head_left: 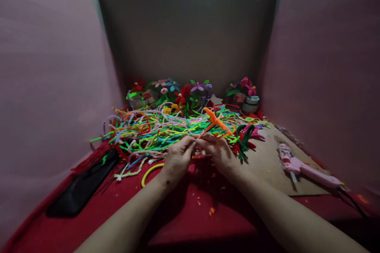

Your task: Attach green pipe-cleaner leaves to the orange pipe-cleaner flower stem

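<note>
An orange pipe-cleaner piece (218,121), shaped like petals spreading from a twisted stem, tilts up above my hands. My right hand (219,151) is closed, its fingers pinching the lower end of that stem. Close against it, my left hand (179,155) is closed too, with thumb and forefinger meeting at the same stem end. The exact grip of the fingertips is partly hidden. Just behind both hands spreads a tangled heap of loose pipe cleaners (160,128) in many colours. A dark green pipe-cleaner piece (245,140) lies right of my right hand.
A pink glue gun (308,170) rests on a cardboard sheet (264,172) at right, its cord trailing off. At left lies a black flat object (81,187). Finished pipe-cleaner flowers (181,93) and a jar (251,104) stand at the back. Orange scraps (211,211) dot the red cloth (178,221).
</note>
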`<state>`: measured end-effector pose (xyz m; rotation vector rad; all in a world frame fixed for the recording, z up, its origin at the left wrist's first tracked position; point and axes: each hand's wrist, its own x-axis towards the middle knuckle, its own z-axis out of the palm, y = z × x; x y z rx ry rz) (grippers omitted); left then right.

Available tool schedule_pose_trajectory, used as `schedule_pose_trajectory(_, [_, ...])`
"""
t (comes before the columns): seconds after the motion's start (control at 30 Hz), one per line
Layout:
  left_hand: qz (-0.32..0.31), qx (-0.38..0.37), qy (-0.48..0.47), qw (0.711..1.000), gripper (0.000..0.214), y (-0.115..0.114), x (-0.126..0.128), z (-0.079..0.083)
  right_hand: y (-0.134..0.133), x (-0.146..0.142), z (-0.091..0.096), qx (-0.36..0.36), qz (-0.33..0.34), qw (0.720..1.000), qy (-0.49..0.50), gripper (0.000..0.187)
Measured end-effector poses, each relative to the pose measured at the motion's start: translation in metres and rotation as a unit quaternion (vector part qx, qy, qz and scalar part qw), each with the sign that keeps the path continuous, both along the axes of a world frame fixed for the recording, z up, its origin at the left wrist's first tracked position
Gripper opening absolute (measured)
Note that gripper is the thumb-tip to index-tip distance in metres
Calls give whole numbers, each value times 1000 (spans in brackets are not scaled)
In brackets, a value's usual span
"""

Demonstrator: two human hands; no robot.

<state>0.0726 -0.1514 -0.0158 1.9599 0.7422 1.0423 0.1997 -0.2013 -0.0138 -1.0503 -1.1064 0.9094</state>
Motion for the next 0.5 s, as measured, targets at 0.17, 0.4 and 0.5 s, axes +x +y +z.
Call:
schedule_pose_trajectory(0.17, [-78,-139,-50,986,19,4,1,4,0,-2,1,3,13,1000,17,19])
schedule_pose_trajectory(0.4, [-193,-303,-114,926,25,11,-1,3,5,2,-8,1,73,996,60,31])
schedule_pose_trajectory(0.5, [-229,-367,-136,891,23,12,-1,3,3,4,-8,1,92,994,56,36])
